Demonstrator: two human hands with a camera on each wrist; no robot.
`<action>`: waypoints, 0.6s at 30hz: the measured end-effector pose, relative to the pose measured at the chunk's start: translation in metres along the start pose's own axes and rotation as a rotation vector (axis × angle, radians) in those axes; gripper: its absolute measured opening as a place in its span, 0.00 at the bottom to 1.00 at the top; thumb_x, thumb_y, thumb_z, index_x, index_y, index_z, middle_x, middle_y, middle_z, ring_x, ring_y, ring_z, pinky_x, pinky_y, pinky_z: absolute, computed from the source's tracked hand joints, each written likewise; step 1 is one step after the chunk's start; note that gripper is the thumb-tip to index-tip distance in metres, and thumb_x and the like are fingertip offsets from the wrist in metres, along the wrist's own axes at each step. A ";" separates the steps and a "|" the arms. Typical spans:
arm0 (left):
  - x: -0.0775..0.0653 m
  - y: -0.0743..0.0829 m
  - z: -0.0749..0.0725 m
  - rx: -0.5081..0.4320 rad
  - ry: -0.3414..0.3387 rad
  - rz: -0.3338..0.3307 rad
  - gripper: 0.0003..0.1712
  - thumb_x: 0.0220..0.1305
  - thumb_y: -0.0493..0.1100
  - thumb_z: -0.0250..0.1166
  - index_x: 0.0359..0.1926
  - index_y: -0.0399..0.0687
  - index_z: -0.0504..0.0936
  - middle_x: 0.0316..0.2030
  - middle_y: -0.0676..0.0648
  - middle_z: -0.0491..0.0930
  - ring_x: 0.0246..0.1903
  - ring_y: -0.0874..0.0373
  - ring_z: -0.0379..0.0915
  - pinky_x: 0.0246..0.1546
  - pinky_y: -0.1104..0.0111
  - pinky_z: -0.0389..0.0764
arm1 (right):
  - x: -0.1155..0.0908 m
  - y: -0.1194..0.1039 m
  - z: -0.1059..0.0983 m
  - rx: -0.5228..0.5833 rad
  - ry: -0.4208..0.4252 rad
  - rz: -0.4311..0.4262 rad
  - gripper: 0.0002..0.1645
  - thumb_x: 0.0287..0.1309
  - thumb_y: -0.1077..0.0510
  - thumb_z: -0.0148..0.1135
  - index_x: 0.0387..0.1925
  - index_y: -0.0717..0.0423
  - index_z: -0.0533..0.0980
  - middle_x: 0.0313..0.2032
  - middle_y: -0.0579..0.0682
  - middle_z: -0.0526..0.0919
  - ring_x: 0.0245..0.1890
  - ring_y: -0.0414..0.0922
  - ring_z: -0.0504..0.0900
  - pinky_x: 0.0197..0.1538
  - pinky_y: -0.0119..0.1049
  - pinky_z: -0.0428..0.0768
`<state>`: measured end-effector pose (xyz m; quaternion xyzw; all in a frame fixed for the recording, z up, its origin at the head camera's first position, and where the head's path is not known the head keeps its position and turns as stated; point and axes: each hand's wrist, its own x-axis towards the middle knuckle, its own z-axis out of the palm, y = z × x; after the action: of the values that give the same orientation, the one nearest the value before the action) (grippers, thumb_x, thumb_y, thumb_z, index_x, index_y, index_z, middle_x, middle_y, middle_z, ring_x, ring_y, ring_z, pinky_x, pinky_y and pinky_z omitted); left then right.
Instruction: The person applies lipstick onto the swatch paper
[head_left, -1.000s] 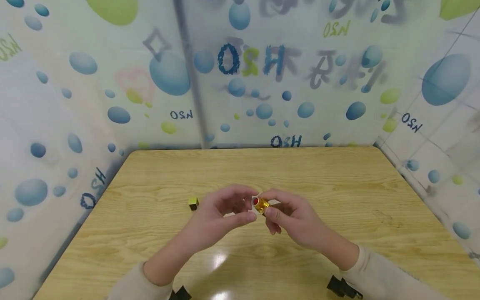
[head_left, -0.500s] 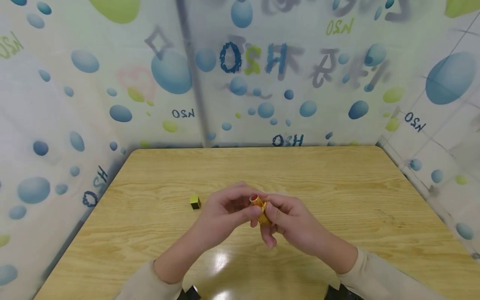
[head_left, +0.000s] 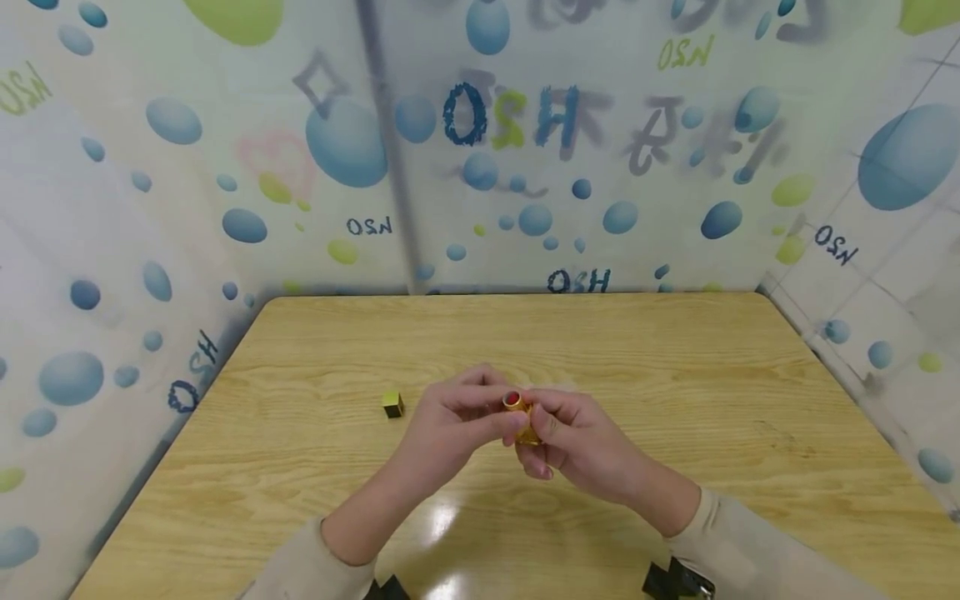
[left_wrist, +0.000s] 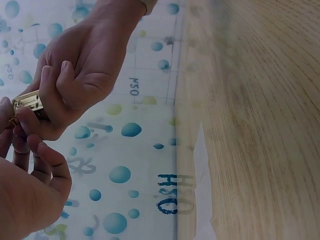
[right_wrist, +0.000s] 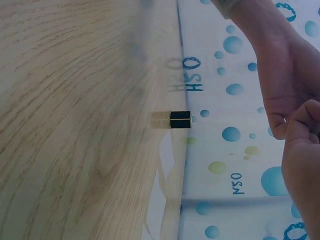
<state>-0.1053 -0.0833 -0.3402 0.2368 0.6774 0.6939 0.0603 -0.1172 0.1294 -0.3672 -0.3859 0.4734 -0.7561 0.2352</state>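
Observation:
A small gold lipstick (head_left: pixel 528 431) with a red tip inside its round opening is held between both hands over the middle of the table. My left hand (head_left: pixel 446 425) pinches the upper end of its tube between thumb and fingers. From the other side my right hand (head_left: pixel 588 442) grips the lower part, fingers curled beneath. The left wrist view shows the shiny gold base (left_wrist: pixel 29 102) among the right hand's fingers. To the left of the hands stands a cap (head_left: pixel 393 404), a small black and gold block, also seen as the dark cap (right_wrist: pixel 180 120) in the right wrist view.
The pale wood table (head_left: pixel 637 342) runs back to a wall covering (head_left: pixel 525 192) printed with blue and green drops. Bright glare (head_left: pixel 442 521) lies on the wood near the front. Black devices (head_left: pixel 678 579) sit at the sleeves.
My left hand, apart from the lipstick a second ago, now pinches its tube. The lipstick has turned from leaning left to more upright. The cap has stayed on the table.

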 end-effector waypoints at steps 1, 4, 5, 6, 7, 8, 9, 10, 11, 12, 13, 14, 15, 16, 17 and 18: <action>0.000 0.000 0.000 -0.003 -0.002 0.008 0.14 0.70 0.38 0.73 0.51 0.32 0.90 0.39 0.52 0.79 0.35 0.59 0.77 0.36 0.68 0.82 | 0.000 0.001 0.000 -0.004 -0.007 -0.012 0.25 0.86 0.55 0.38 0.68 0.48 0.78 0.48 0.39 0.84 0.31 0.35 0.74 0.36 0.28 0.74; -0.001 -0.001 0.000 -0.003 0.001 0.018 0.15 0.69 0.38 0.73 0.51 0.31 0.90 0.38 0.52 0.79 0.34 0.59 0.77 0.35 0.69 0.82 | 0.000 0.003 -0.001 -0.018 -0.012 -0.036 0.25 0.86 0.55 0.38 0.68 0.48 0.78 0.48 0.39 0.84 0.31 0.36 0.73 0.36 0.30 0.73; -0.001 -0.002 0.000 -0.003 0.003 0.018 0.15 0.68 0.38 0.74 0.51 0.31 0.90 0.38 0.53 0.79 0.34 0.60 0.77 0.35 0.69 0.82 | 0.000 0.003 0.000 -0.024 -0.010 -0.041 0.25 0.86 0.55 0.38 0.68 0.48 0.78 0.48 0.39 0.84 0.31 0.37 0.72 0.36 0.30 0.72; -0.001 -0.002 0.001 -0.002 0.006 0.016 0.15 0.68 0.37 0.74 0.51 0.31 0.90 0.38 0.53 0.80 0.34 0.60 0.77 0.35 0.69 0.83 | -0.001 0.003 0.000 -0.029 -0.007 -0.044 0.25 0.86 0.55 0.38 0.68 0.48 0.78 0.48 0.39 0.84 0.31 0.37 0.72 0.36 0.30 0.72; -0.001 -0.002 0.001 0.003 0.010 0.016 0.15 0.68 0.38 0.74 0.51 0.32 0.90 0.38 0.53 0.80 0.34 0.60 0.77 0.35 0.69 0.83 | -0.001 0.004 0.000 -0.036 -0.003 -0.045 0.25 0.86 0.55 0.38 0.68 0.48 0.78 0.48 0.39 0.84 0.31 0.38 0.71 0.36 0.31 0.72; -0.001 -0.002 0.001 0.013 0.015 0.019 0.14 0.68 0.38 0.74 0.50 0.32 0.90 0.38 0.54 0.80 0.34 0.60 0.77 0.34 0.69 0.83 | -0.002 0.004 0.001 -0.043 0.002 -0.047 0.25 0.86 0.55 0.38 0.69 0.48 0.78 0.48 0.39 0.84 0.30 0.38 0.71 0.35 0.31 0.71; -0.002 -0.003 0.002 0.017 0.018 0.025 0.14 0.68 0.38 0.74 0.50 0.32 0.91 0.38 0.53 0.81 0.34 0.60 0.77 0.34 0.69 0.83 | -0.002 0.004 0.001 -0.051 0.006 -0.050 0.25 0.86 0.55 0.38 0.69 0.48 0.78 0.48 0.39 0.84 0.30 0.39 0.71 0.35 0.32 0.71; -0.002 -0.003 0.002 0.027 0.024 0.032 0.13 0.68 0.37 0.74 0.49 0.32 0.91 0.37 0.53 0.81 0.34 0.60 0.77 0.34 0.69 0.82 | -0.003 0.004 0.001 -0.064 0.012 -0.052 0.25 0.86 0.56 0.38 0.69 0.48 0.78 0.48 0.40 0.84 0.30 0.40 0.71 0.35 0.32 0.71; -0.002 -0.003 0.003 0.040 0.034 0.038 0.13 0.68 0.38 0.74 0.48 0.33 0.91 0.37 0.53 0.80 0.33 0.60 0.77 0.34 0.70 0.82 | -0.003 0.004 0.002 -0.077 0.026 -0.049 0.25 0.86 0.55 0.38 0.69 0.48 0.78 0.48 0.40 0.84 0.30 0.40 0.71 0.34 0.32 0.71; -0.002 -0.002 0.003 0.050 0.043 0.046 0.12 0.68 0.38 0.74 0.48 0.34 0.92 0.37 0.53 0.81 0.33 0.60 0.76 0.34 0.70 0.82 | -0.004 0.004 0.002 -0.090 0.044 -0.044 0.25 0.86 0.55 0.39 0.69 0.47 0.78 0.48 0.40 0.83 0.31 0.40 0.71 0.34 0.32 0.72; -0.002 -0.002 0.004 0.065 0.054 0.053 0.12 0.68 0.38 0.75 0.48 0.35 0.92 0.37 0.53 0.81 0.34 0.61 0.76 0.34 0.71 0.82 | -0.005 0.004 0.003 -0.108 0.063 -0.038 0.25 0.86 0.55 0.39 0.69 0.47 0.78 0.49 0.40 0.83 0.31 0.40 0.72 0.34 0.32 0.72; -0.002 -0.002 0.005 0.077 0.068 0.058 0.12 0.68 0.39 0.75 0.47 0.36 0.92 0.37 0.53 0.81 0.34 0.61 0.76 0.35 0.71 0.82 | -0.006 0.004 0.003 -0.128 0.084 -0.034 0.24 0.86 0.54 0.40 0.69 0.47 0.78 0.49 0.40 0.83 0.32 0.39 0.73 0.35 0.32 0.74; -0.002 -0.002 0.006 0.085 0.082 0.061 0.11 0.68 0.39 0.75 0.47 0.37 0.92 0.37 0.52 0.82 0.34 0.61 0.77 0.35 0.71 0.82 | -0.006 0.004 0.003 -0.153 0.108 -0.025 0.23 0.86 0.53 0.42 0.68 0.46 0.78 0.49 0.39 0.83 0.32 0.39 0.74 0.35 0.31 0.75; -0.002 -0.002 0.007 0.096 0.097 0.064 0.11 0.67 0.40 0.75 0.47 0.38 0.93 0.37 0.52 0.82 0.35 0.61 0.77 0.36 0.71 0.83 | -0.007 0.004 0.004 -0.186 0.138 -0.019 0.22 0.85 0.53 0.44 0.67 0.46 0.79 0.48 0.39 0.83 0.33 0.38 0.75 0.35 0.30 0.76; -0.002 -0.003 0.007 0.101 0.109 0.067 0.11 0.67 0.40 0.76 0.47 0.39 0.93 0.38 0.53 0.83 0.36 0.61 0.78 0.37 0.71 0.84 | -0.007 0.004 0.004 -0.222 0.163 -0.019 0.21 0.84 0.53 0.46 0.67 0.46 0.79 0.46 0.39 0.83 0.33 0.38 0.76 0.36 0.31 0.78; -0.003 -0.003 0.008 0.100 0.117 0.070 0.12 0.67 0.40 0.76 0.47 0.39 0.93 0.39 0.53 0.84 0.37 0.62 0.79 0.37 0.70 0.84 | -0.008 0.004 0.004 -0.266 0.180 -0.028 0.21 0.84 0.53 0.47 0.66 0.48 0.79 0.45 0.40 0.82 0.32 0.38 0.76 0.36 0.31 0.78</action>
<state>-0.1005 -0.0767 -0.3442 0.2220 0.7048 0.6736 -0.0156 -0.1088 0.1310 -0.3727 -0.3509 0.5829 -0.7216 0.1280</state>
